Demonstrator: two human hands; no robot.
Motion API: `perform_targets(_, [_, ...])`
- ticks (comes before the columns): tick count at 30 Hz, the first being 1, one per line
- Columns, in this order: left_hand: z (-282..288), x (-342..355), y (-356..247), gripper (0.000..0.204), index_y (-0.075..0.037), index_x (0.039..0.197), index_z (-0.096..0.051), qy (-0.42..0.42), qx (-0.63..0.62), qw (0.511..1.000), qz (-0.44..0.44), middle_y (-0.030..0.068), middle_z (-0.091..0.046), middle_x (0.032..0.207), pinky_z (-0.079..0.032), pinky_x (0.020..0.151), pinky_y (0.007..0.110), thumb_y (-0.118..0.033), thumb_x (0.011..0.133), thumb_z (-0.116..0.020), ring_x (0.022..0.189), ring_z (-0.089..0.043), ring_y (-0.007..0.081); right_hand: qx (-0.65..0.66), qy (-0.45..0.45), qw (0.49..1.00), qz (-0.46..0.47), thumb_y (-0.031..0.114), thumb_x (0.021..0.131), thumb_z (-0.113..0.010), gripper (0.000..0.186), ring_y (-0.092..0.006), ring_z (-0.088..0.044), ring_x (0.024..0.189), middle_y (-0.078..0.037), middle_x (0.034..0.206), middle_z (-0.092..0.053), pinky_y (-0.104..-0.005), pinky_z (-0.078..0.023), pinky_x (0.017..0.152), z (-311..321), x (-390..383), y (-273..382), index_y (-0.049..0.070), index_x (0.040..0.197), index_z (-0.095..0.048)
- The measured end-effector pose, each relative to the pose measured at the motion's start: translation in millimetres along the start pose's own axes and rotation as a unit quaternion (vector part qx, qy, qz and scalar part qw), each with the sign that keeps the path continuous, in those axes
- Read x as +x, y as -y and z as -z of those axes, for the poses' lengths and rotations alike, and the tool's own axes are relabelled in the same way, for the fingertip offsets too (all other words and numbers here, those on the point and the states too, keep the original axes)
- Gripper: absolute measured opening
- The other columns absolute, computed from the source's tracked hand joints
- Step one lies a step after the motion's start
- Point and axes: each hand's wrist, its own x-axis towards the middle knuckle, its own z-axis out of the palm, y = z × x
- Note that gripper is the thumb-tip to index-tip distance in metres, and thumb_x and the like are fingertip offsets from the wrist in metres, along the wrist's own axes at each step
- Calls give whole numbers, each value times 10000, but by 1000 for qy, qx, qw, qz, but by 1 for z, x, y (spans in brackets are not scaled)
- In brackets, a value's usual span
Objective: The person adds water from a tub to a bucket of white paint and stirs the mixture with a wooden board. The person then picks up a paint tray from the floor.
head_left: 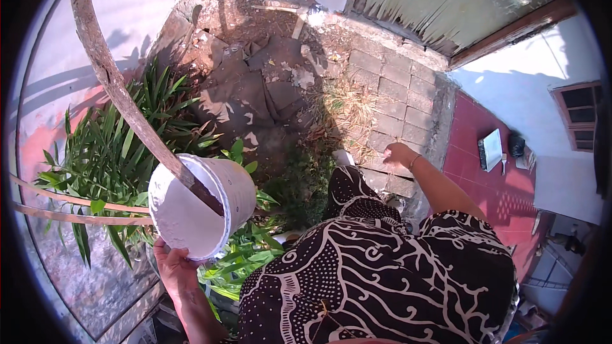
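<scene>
My left hand (173, 262) grips the rim of a white plastic bucket (237, 194), with the thumb on the inner side and the fingers outside. The bucket is tilted, and its inside is coated with something white, like paint. A long, rough wooden stick (131, 107) leans in it; its lower end rests inside and its upper end sticks out far to the upper left. Away from the bucket, my right hand (400, 155) hangs over the paving with slightly bent fingers apart and nothing visible in them. A thin bracelet circles that wrist.
Leafy green plants (108, 153) grow along the left wall, around the bucket. Dark crumpled sheets (245, 86) and rubble lie on the soil ahead. Grey pavers (389, 99) and dry grass are ahead right; farther right, a red tiled floor (465, 146) holds a white tray-like object (491, 150).
</scene>
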Motion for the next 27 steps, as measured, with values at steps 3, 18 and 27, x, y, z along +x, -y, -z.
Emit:
perform_targets(3, [-46,14,6,561,-111,1148,-393,-4,15,1000,20,134,-525,1050,-586,519,445,79,624,-455,825,-607,259,-11,-89,996,6,285,660,-658,325,-333,-619,847,-192,865,-648,-400,-489,758,47,30,-62,30,861,-656])
perform_targets(18, [-280,-8,-25,445,-102,1070,-410,46,-10,998,45,97,-543,918,-571,485,384,72,665,-476,709,-602,233,353,-244,883,-192,189,793,-617,237,-151,-585,630,-48,740,-582,-310,-501,517,254,-3,-275,20,951,-563])
perform_targets(27, [-380,18,-51,459,-106,1051,-412,180,44,983,16,92,-569,857,-536,440,289,114,653,-471,626,-606,171,532,-109,839,-35,236,829,-634,417,-140,-622,775,-75,903,-627,-266,-513,647,251,-48,-70,-27,1139,-543])
